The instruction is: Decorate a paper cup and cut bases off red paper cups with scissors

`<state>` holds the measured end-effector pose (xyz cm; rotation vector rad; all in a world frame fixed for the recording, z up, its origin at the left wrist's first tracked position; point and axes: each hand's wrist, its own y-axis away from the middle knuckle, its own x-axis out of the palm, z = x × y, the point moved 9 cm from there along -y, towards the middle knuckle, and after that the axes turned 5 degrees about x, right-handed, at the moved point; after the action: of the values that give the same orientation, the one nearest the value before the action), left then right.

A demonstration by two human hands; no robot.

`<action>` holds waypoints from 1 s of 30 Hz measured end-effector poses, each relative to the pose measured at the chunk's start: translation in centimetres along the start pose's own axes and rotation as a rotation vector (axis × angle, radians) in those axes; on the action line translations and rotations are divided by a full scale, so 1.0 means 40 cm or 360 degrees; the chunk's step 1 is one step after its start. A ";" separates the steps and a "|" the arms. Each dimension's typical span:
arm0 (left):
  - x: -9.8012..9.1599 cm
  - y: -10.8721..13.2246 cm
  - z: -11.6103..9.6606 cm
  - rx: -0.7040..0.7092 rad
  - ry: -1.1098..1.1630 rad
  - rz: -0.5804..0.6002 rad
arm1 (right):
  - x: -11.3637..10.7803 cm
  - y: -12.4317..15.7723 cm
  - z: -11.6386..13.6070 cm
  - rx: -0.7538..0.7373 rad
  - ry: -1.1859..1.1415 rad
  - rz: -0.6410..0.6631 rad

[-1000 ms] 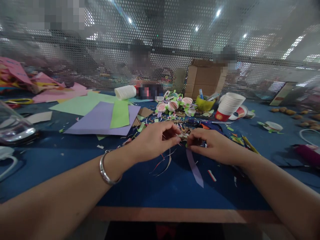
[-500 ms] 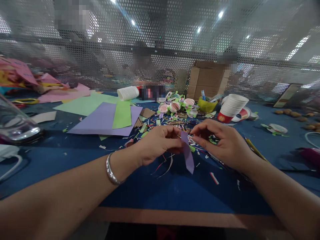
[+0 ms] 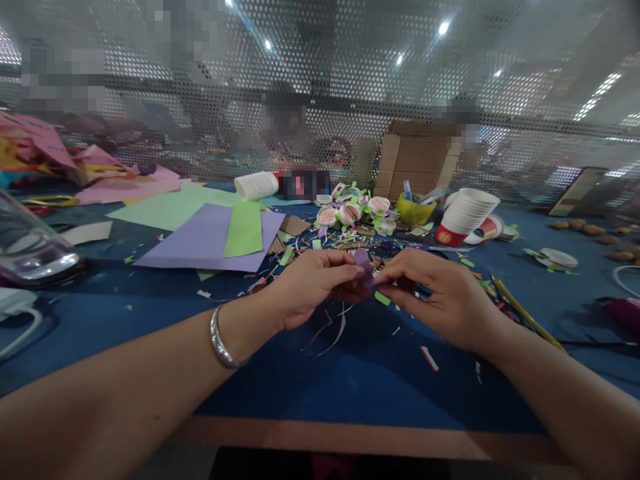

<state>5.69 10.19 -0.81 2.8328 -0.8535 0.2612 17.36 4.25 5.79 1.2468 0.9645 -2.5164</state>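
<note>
Both of my hands meet above the middle of a blue table (image 3: 300,387). My left hand (image 3: 313,287), with a silver bangle (image 3: 220,337) at the wrist, pinches a small purple paper strip (image 3: 363,265). My right hand (image 3: 440,297) pinches the same strip from the right side; most of the strip is hidden between the fingers. Paper scraps (image 3: 330,327) in several colours lie on the table under and behind the hands.
Purple and green paper sheets (image 3: 210,233) lie at the back left, a stack of paper cups (image 3: 465,213) and a cardboard box (image 3: 413,157) at the back right. Decorated cup pieces (image 3: 350,213), a lying cup stack (image 3: 256,185), a pencil (image 3: 525,310), a clear container (image 3: 30,250). A perforated screen stands behind.
The long purple strip that hung down from my fingers a second ago is now gathered up short between both hands, which have lifted slightly off the scraps.
</note>
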 end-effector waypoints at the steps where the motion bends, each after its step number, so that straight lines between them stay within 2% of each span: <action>1: 0.006 0.002 0.000 -0.0001 -0.0015 0.0022 | 0.001 -0.001 -0.010 0.0054 -0.0005 0.0003; 8: 0.033 0.015 -0.010 0.0043 -0.0072 0.0140 | 0.004 -0.008 -0.046 0.0311 -0.0071 0.0036; 14: 0.042 0.013 -0.026 0.0254 -0.0245 0.0289 | 0.000 -0.010 -0.055 0.0380 -0.0062 0.0015; 22: 0.035 0.009 -0.024 0.0271 -0.0294 0.0192 | 0.004 -0.015 -0.053 0.0365 -0.0120 0.0030; 30: 0.032 0.011 -0.038 0.0344 -0.0571 0.0137 | 0.008 -0.015 -0.058 0.0393 -0.0103 0.0045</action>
<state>6.30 9.48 0.96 3.1026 -1.0754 -0.1623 18.42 6.20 4.82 1.2218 0.6319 -2.6988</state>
